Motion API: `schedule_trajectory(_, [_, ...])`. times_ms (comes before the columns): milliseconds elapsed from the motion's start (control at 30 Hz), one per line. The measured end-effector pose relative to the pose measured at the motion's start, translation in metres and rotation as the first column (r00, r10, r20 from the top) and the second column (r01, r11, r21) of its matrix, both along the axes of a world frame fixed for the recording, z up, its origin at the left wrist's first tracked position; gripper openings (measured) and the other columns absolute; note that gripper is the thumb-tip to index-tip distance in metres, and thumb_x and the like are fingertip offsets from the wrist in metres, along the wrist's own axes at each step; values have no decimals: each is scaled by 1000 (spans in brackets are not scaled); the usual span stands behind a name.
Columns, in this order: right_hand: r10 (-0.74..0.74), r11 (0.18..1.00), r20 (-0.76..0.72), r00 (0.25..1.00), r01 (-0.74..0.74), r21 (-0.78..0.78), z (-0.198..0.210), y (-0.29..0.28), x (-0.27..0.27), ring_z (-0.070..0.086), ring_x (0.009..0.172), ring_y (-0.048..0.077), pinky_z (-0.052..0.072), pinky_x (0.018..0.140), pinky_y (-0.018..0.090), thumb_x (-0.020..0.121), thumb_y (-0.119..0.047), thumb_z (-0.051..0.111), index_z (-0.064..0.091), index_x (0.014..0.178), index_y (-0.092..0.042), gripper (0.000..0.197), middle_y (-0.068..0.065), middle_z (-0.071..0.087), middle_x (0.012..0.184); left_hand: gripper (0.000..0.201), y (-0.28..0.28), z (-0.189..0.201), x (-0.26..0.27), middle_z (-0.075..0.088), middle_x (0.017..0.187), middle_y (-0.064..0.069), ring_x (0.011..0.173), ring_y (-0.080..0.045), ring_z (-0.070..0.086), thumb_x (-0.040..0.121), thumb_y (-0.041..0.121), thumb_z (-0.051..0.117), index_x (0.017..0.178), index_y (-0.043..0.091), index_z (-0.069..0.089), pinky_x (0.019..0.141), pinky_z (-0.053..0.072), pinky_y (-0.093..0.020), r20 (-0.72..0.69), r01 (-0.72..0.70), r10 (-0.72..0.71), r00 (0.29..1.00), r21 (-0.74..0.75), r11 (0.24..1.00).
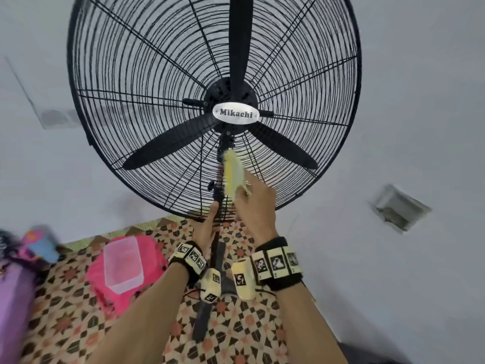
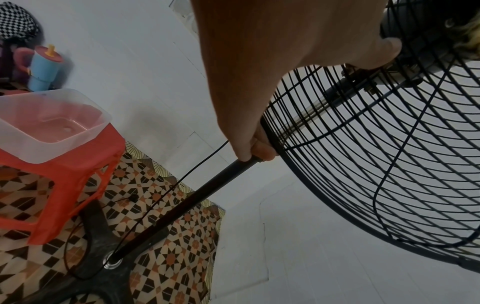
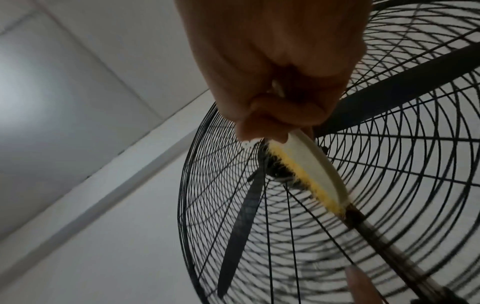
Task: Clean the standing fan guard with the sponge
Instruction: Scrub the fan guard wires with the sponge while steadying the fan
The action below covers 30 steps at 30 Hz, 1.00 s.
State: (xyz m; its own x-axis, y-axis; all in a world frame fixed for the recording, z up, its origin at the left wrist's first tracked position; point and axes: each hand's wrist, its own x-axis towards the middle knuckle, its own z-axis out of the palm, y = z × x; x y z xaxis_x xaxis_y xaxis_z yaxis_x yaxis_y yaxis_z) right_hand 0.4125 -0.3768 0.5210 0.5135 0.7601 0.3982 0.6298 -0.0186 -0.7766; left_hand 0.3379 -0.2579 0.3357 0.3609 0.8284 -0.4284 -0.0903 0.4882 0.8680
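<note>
Fan guard (image 1: pixel 147 82): black wire cage, 3 blades behind, oval badge at centre.
Sponge (image 1: pixel 233 175): yellow and white, pressed against guard wires just below the badge, pinched in right hand (image 1: pixel 256 206).
Left hand (image 1: pixel 206 227): fingers wrapped round fan pole (image 2: pixel 200 191) beneath guard rim.
Clear tub (image 1: pixel 122 264) on red stool (image 2: pixel 64 164), left of pole.

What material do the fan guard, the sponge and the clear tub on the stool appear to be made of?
Fan guard: thin wire, probably metal, with a dark coating; fine rings crossed by radial rods.
Sponge: soft foam, likely; yellow side, pale side, and it bends in the right hand.
Clear tub: translucent plastic; the red stool shows through its walls.
</note>
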Motion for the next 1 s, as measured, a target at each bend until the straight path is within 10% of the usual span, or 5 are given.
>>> schedule_trajectory(333, [-35,998,110,993,40,-40,12,11,-5,61,64,2,47,59,1,101,-7,59,47,152,-10,53,13,74,114,110,2,10,-3,65,128,-28,106,-18,66,78,82,69,153,6,45,78,63,-27,66,-10,6,998,50,999])
schedule_trajectory(467, [-79,996,-14,997,80,40,22,-1,6,69,93,15,59,72,15,102,-6,54,48,153,-15,52,15,66,134,122,2,9,-6,53,151,-24,132,-36,58,61,98,61,154,20,50,117,44,-44,-17,80,-79,997,81,994])
schedule_trajectory(633, [-212,977,109,971,207,60,19,6,5,62,81,19,36,65,-5,103,-12,55,40,158,-18,57,15,70,115,141,9,2,-9,63,66,5,57,-8,56,56,93,74,159,4,36,67,47,-25,-18,32,-31,999,92,995])
schedule_trajectory(900, [-118,990,63,991,112,87,16,11,1,70,101,31,65,72,30,101,-14,56,48,153,-24,54,10,69,129,166,16,-11,-7,49,144,-35,94,-22,75,49,97,74,161,-9,11,112,45,-52,-63,12,-11,998,15,1000])
schedule_trajectory(1000, [-211,975,107,972,201,99,21,16,4,70,83,22,55,70,8,101,-12,57,43,156,-22,57,11,71,113,159,16,-12,-8,44,149,-35,99,-28,74,54,94,76,160,-8,16,113,43,-53,-58,24,-21,998,50,998])
